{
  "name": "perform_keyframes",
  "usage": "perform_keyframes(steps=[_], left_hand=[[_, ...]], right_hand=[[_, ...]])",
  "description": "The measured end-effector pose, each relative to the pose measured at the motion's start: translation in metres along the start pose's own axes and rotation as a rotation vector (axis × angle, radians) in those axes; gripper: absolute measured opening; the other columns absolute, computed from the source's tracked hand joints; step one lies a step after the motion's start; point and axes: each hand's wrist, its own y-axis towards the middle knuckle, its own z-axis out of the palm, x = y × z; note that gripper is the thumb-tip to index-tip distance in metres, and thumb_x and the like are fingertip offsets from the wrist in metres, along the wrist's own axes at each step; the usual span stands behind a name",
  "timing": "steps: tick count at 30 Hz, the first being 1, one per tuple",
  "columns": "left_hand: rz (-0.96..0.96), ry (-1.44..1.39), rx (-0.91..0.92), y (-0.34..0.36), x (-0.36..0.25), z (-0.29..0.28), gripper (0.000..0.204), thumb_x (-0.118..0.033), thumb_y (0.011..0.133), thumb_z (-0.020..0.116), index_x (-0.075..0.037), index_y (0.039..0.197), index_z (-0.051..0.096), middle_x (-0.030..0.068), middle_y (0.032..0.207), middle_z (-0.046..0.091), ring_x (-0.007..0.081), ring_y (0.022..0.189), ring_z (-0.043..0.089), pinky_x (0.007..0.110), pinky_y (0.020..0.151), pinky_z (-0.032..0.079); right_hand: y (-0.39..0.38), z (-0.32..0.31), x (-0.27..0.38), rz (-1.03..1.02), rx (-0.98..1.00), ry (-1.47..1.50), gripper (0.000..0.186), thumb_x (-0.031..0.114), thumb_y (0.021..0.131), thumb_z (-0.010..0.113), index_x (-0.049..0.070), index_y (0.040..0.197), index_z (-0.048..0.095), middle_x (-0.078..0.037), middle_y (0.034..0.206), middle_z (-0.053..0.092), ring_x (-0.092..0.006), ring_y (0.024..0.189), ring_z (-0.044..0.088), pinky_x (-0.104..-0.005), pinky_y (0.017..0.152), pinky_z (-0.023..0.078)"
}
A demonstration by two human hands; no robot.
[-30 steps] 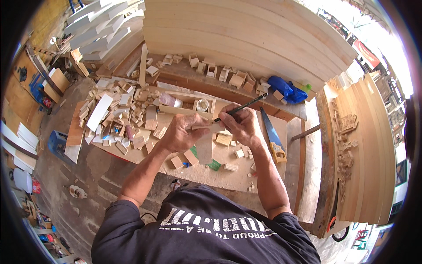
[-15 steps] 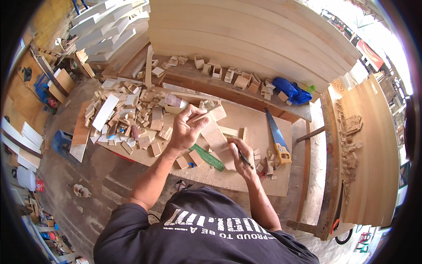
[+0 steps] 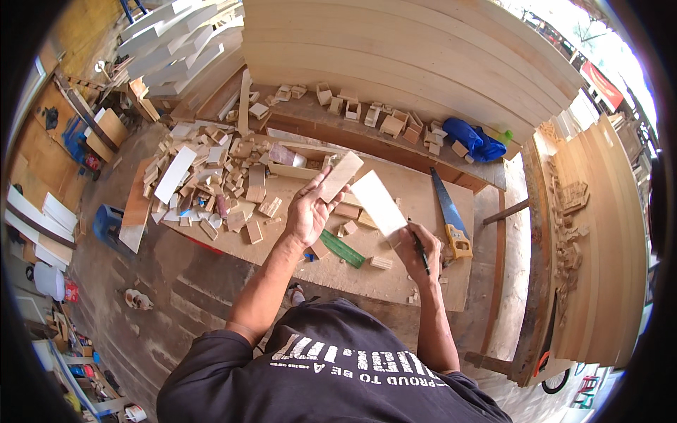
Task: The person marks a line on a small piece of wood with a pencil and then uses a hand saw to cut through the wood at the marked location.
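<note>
Workbench: a pale wooden top (image 3: 282, 243) fills the middle of the frame in front of you, above a grey, stained floor (image 3: 190, 331).
Your shirt: dark (image 3: 331, 381), at the bottom edge.
Your right hand: right of centre (image 3: 412, 259), its fingers closed on the lower end of a flat board (image 3: 379, 202), with a dark pencil (image 3: 421, 252) held along with it.
Your left hand: near the centre (image 3: 309, 215), thumb and fingers gripping a small wood block (image 3: 341, 178), which is raised and tilted just beside the board's upper end.
Green strip: on the bench (image 3: 343, 249), below the gap between your hands.
Saw: blue blade, yellowish handle (image 3: 460, 243), on the bench to the right.
Offcuts: a heap (image 3: 211, 185) at the bench's left end.
Open box: a long wooden one (image 3: 288, 171), behind your left hand.
Back shelf: small wooden boxes (image 3: 393, 124) in a row, and a blue bundle (image 3: 474, 139) at upper right.
Planks: a tall stack (image 3: 416, 56) across the top of the frame; white boards (image 3: 176, 46) at upper left.
</note>
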Motion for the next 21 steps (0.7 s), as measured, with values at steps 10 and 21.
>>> perform_keyframes(steps=[10,21], left_hand=[[-0.017,-0.059,0.029,-0.009,0.012,0.011,0.054,-0.006,0.099,0.050,-0.004,0.151,0.034,0.0123,0.136,0.058,0.0252,0.120,0.061,0.036,0.101,0.050],[0.179,0.039,-0.244,-0.005,0.028,0.003,0.053,-0.004,0.093,0.062,0.003,0.142,0.041,0.0152,0.125,0.062,0.0295,0.115,0.064,0.037,0.103,0.049]], right_hand=[[-0.009,0.004,0.039,-0.169,0.094,-0.298,0.016,0.018,0.092,0.063,0.008,0.104,0.066,-0.015,0.087,0.065,-0.0362,0.079,0.066,-0.0451,0.067,0.052],[-0.001,0.018,0.058,-0.140,0.164,-0.352,0.012,0.019,0.093,0.060,0.008,0.092,0.060,-0.016,0.083,0.062,-0.0390,0.075,0.064,-0.0488,0.064,0.048]])
